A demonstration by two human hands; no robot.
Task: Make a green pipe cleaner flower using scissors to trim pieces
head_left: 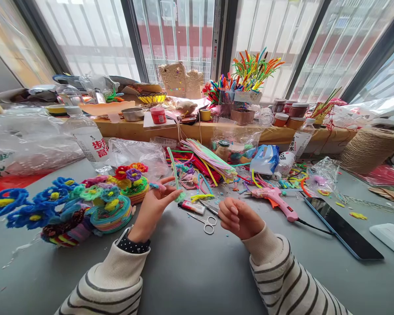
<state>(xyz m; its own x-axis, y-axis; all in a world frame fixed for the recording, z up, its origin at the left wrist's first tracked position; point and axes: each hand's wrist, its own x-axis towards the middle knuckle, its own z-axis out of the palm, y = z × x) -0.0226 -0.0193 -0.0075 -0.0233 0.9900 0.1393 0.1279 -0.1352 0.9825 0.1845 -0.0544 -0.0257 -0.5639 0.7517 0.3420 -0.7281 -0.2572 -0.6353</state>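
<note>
My left hand (156,209) pinches a pale green pipe cleaner (173,168) between thumb and fingers. The stem stands nearly upright, and its lower end is a fuzzy bunched piece (181,197). My right hand (238,217) is apart from it, to the right, with fingers curled together; whatever they may hold is hidden. Between the hands lie small scissors (207,224), a glue tube (192,207) and a thin dark metal tool (210,205) partly behind my right hand. Left of my left hand stand pipe-cleaner flower pots, one with blue flowers (54,194), another with a striped pot (110,214).
A pink glue gun (279,202) with its cord and a phone (343,229) lie at right. Loose pipe cleaners (210,159) are heaped ahead. Bottles (88,140), a blue-white pack (265,159) and a twine spool (364,148) stand before the cluttered ledge (131,127).
</note>
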